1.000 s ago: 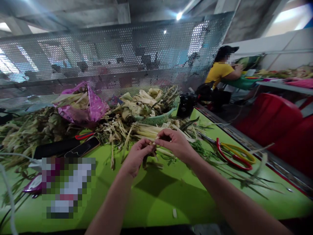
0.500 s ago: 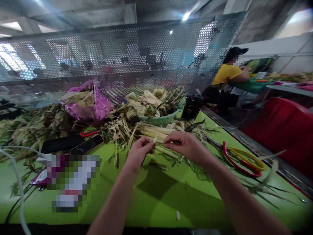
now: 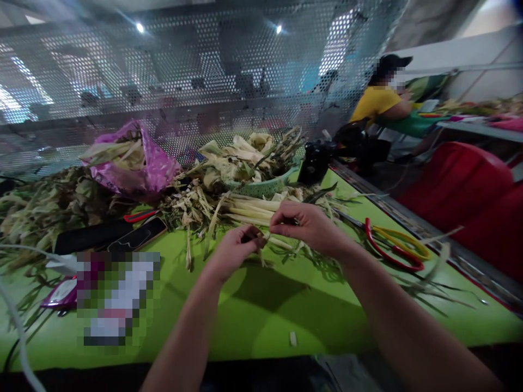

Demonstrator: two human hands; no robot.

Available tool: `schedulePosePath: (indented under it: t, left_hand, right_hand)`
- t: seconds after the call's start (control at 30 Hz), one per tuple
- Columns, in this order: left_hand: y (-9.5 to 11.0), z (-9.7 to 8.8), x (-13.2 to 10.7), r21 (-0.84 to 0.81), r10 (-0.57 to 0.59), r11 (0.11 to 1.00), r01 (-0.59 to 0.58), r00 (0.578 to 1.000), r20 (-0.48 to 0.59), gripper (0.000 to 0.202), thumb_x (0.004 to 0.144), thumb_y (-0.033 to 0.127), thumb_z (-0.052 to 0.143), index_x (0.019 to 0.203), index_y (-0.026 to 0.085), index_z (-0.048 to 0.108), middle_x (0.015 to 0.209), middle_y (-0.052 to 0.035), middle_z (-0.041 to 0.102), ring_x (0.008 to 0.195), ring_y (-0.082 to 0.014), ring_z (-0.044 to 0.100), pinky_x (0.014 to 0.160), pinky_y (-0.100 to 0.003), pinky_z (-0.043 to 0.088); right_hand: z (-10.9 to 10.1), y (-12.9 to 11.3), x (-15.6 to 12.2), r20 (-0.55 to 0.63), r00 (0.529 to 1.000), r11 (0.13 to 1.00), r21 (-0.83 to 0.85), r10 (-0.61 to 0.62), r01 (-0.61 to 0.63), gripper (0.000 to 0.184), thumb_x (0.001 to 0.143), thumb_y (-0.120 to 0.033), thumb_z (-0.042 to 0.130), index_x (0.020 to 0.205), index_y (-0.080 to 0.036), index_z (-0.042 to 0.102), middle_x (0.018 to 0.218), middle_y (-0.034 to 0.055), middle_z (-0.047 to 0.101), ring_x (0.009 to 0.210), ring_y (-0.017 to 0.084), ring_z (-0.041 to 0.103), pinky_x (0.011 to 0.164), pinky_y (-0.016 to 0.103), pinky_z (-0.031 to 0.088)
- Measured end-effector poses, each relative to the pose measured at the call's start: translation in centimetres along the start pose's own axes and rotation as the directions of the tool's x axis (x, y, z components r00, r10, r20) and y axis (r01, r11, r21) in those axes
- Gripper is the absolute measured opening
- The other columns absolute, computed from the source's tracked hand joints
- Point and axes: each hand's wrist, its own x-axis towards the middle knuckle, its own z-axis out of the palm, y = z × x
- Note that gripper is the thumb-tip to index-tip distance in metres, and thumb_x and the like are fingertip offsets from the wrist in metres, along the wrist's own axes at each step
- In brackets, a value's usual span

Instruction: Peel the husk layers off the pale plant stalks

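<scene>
Above the green table (image 3: 261, 332), my left hand (image 3: 238, 249) is pinched closed, and a short end of dry plant strip, apparently husk, hangs under its fingers. My right hand (image 3: 304, 224) faces it, thumb and fingertips pressed together. Their fingertips nearly meet, with a small pale husk strip (image 3: 265, 237) between them; the fingers partly hide it. Just behind the hands lies a bundle of pale yellow-green husk strips (image 3: 247, 208). To the right of my right hand rest scissors with red and yellow handles (image 3: 394, 245).
A green basket (image 3: 265, 189) of dry husks stands behind, beside a pink plastic bag (image 3: 157, 163) and a brownish husk pile (image 3: 53, 209). Left lie a phone (image 3: 139, 235), red-handled tool (image 3: 141, 215) and white cable (image 3: 20, 332). A person in yellow (image 3: 378, 100) sits beyond a red chair (image 3: 461, 185).
The fingertips of my two hands have come closer together around the pale husk strip. The whole view has shifted, with the table's front edge now showing more.
</scene>
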Motion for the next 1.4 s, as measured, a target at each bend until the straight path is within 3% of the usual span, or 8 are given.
schedulePosePath:
  t: [0.27,0.47,0.67,0.8,0.93,1.13,1.27,1.4]
  left_hand:
    - [0.2,-0.4,0.0,-0.26,-0.056,0.965,0.044,0.998,-0.038,0.024,0.067,0.032,0.074,0.076,0.014,0.06,0.067,0.0015,0.054,0.061,-0.0071,0.049,0.06,-0.019,0.04]
    - [-0.5,0.1,0.4,-0.046,0.004,0.999,-0.006,0.998,-0.057,0.025,0.066,0.033,0.074,0.069,0.015,0.057,0.062,0.0032,0.05,0.059,-0.0077,0.045,0.058,-0.02,0.039]
    - [-0.6,0.4,0.0,0.141,-0.016,0.99,0.005,0.997,0.078,0.022,0.067,0.031,0.074,0.073,0.014,0.061,0.061,0.0022,0.052,0.056,-0.0078,0.044,0.052,-0.02,0.033]
    - [0.4,0.2,-0.6,-0.028,-0.028,0.999,0.032,0.99,0.136,0.022,0.065,0.029,0.076,0.074,0.014,0.061,0.066,0.0011,0.056,0.06,-0.0076,0.049,0.057,-0.019,0.039]
    - [0.8,-0.1,-0.6,-0.25,-0.018,0.968,0.016,1.0,-0.004,0.027,0.063,0.03,0.078,0.075,0.015,0.06,0.068,0.0007,0.058,0.061,-0.0076,0.052,0.059,-0.019,0.041]
    - [0.1,-0.3,0.3,-0.294,0.021,0.952,-0.088,0.974,-0.225,0.028,0.065,0.031,0.076,0.076,0.015,0.056,0.066,0.0025,0.057,0.059,-0.0066,0.05,0.061,-0.019,0.041]
    - [-0.3,-0.5,0.8,-0.068,0.117,0.987,-0.145,0.943,-0.312,0.023,0.068,0.031,0.073,0.076,0.016,0.057,0.066,0.0021,0.058,0.062,-0.0094,0.052,0.063,-0.021,0.042]
    - [-0.5,-0.7,0.8,0.231,0.234,0.959,-0.163,0.915,-0.329,0.014,0.07,0.027,0.069,0.074,0.017,0.059,0.065,0.0016,0.058,0.061,-0.0116,0.05,0.06,-0.022,0.037]
  right_hand:
    - [-0.2,0.1,0.0,-0.123,0.991,0.999,-0.016,0.046,-0.048,0.017,0.08,-0.033,0.064,0.075,-0.017,0.066,0.067,0.0,0.054,0.062,0.012,0.047,0.058,0.025,0.036]
    - [0.6,-0.4,-0.3,-0.059,0.994,0.992,-0.09,-0.091,0.086,0.015,0.083,-0.03,0.063,0.078,-0.018,0.069,0.071,0.0014,0.058,0.067,0.013,0.052,0.063,0.025,0.039]
    - [0.6,0.0,0.0,0.035,0.995,0.995,-0.029,-0.097,0.098,0.014,0.081,-0.03,0.065,0.076,-0.018,0.07,0.073,0.0023,0.06,0.069,0.014,0.055,0.064,0.025,0.04]
    - [1.1,1.0,0.5,0.006,0.999,0.982,0.179,0.051,-0.051,0.017,0.077,-0.033,0.068,0.073,-0.017,0.067,0.068,0.0006,0.06,0.065,0.013,0.053,0.062,0.026,0.041]
    - [2.5,1.5,0.6,-0.036,0.989,0.933,0.337,0.145,-0.124,0.016,0.077,-0.032,0.066,0.072,-0.017,0.065,0.068,-0.0002,0.061,0.064,0.013,0.054,0.063,0.026,0.042]
    - [3.2,0.3,-0.1,-0.1,0.995,0.999,-0.03,-0.028,0.025,0.016,0.086,-0.028,0.056,0.08,-0.02,0.068,0.072,0.0021,0.064,0.068,0.015,0.056,0.065,0.026,0.041]
    - [2.9,-0.1,-0.4,-0.033,0.985,0.934,-0.323,-0.171,0.152,0.019,0.089,-0.023,0.051,0.089,-0.022,0.069,0.076,0.0039,0.067,0.07,0.016,0.058,0.065,0.027,0.038]
    - [3.0,0.0,-0.4,-0.007,0.972,0.891,-0.4,-0.235,0.213,0.021,0.089,-0.023,0.048,0.088,-0.022,0.069,0.074,0.0049,0.068,0.07,0.018,0.058,0.065,0.028,0.037]
